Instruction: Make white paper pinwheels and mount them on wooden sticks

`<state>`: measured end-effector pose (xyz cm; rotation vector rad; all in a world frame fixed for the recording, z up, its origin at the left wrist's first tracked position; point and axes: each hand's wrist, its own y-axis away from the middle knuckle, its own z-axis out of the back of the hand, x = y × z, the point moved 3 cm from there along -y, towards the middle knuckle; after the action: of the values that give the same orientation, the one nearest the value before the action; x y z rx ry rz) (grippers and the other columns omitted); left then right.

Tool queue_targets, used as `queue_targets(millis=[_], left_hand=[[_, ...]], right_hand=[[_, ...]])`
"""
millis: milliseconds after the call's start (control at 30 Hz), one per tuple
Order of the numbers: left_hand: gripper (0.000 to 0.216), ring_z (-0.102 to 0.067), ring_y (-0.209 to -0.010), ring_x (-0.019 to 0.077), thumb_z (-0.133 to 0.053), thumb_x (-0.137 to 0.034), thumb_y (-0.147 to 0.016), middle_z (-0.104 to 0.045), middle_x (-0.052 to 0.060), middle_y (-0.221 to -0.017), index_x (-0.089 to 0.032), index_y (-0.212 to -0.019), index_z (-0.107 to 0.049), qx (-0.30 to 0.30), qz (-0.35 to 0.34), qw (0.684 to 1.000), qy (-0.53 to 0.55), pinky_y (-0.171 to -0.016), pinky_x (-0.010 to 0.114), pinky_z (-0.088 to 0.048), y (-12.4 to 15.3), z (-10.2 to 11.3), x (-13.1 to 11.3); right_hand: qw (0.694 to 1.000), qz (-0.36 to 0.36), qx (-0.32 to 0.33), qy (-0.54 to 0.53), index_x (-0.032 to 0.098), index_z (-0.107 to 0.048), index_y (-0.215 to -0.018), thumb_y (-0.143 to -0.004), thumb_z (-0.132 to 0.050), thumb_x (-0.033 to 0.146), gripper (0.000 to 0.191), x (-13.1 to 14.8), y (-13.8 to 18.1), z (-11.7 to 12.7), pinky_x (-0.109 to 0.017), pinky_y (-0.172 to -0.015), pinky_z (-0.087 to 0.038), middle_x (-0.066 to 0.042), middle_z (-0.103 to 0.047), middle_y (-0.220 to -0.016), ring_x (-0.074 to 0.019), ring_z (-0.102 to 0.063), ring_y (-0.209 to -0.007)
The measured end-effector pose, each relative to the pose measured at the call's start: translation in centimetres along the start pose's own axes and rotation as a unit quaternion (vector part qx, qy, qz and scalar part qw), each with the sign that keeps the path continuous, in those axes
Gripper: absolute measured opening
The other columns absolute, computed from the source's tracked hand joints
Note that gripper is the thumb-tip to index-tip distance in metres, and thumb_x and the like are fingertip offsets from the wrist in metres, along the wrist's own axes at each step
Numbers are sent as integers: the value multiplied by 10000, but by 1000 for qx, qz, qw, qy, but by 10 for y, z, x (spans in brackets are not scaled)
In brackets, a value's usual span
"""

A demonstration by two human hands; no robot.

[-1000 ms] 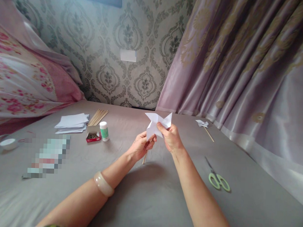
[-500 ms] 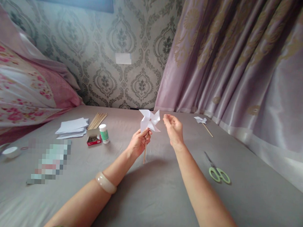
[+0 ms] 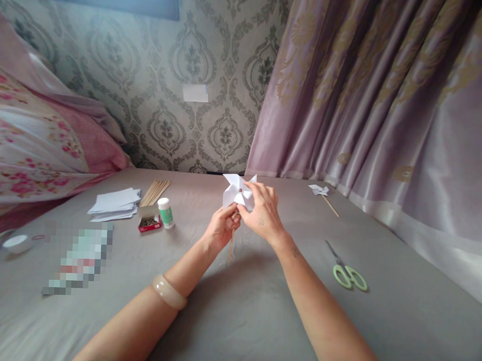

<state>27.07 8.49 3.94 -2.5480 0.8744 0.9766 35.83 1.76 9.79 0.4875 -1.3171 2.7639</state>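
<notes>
A white paper pinwheel (image 3: 231,192) on a thin wooden stick (image 3: 231,246) is held up in front of me, its small brownish centre pin facing me. My left hand (image 3: 221,226) is closed around the stick just below the blades. At the pinwheel's right side, my right hand (image 3: 265,208) has its thumb low and its index finger high against the blades. Its other fingers curl behind, partly hidden.
Left of my hands lie a paper stack (image 3: 114,203), wooden sticks (image 3: 155,192), an open red box of small metal pieces (image 3: 149,223) and a white-green bottle (image 3: 166,213). To the right are green-handled scissors (image 3: 346,271) and another pinwheel (image 3: 318,190) on the grey sheet (image 3: 244,317).
My right hand has moved left from beside the pinwheel onto its right-hand blades. My left hand keeps holding the stick in nearly the same place.
</notes>
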Motion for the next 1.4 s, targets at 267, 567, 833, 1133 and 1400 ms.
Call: queue_targets(millis=[267, 567, 833, 1133, 1400], left_hand=[[243, -401, -412, 35, -725, -215, -622, -460, -63, -504, -143, -725, -517, 6, -12, 999, -41, -400, 158, -243, 4, -4, 0], [310, -391, -420, 28, -750, -309, -626, -533, -41, -643, -169, -767, -512, 17, -38, 990, -131, -401, 181, -193, 13, -11, 4], [305, -352, -425, 23, -741, -363, -652, -513, -43, -643, -170, -748, -526, 35, -63, 982, -175, -407, 187, -186, 19, -20, 12], [230, -317, -450, 45, -724, -253, -631, -395, -79, -521, -179, -773, -559, 32, -65, 976, -208, -438, 196, -179, 24, -22, 14], [366, -330, -450, 33, -689, -503, -702, -474, -40, -632, -166, -726, -547, 17, -77, 975, -209, -431, 193, -192, 25, -23, 18]], right_hand=[[1000, -8, -18, -7, 189, -579, -1175, -777, -624, 298, 415, 1, -2, 5, -392, -944, -340, -100, -601, -1169, -271, -468, -1086], [998, -30, -40, 31, 193, -612, -1166, -866, -525, 256, 318, -14, -8, 19, -404, -954, -289, -93, -658, -1161, -259, -473, -1115], [995, -48, -58, 62, 172, -663, -1061, -895, -517, 286, 249, -11, -6, 13, -403, -917, -243, -86, -714, -1022, -242, -546, -1021], [989, -87, -97, 74, 187, -681, -986, -872, -543, 287, 205, -11, -2, 10, -418, -914, -232, -92, -721, -960, -247, -557, -965], [989, -85, -92, 81, 177, -687, -1019, -904, -499, 299, 251, -10, -1, 9, -417, -901, -249, -108, -727, -917, -251, -557, -950]])
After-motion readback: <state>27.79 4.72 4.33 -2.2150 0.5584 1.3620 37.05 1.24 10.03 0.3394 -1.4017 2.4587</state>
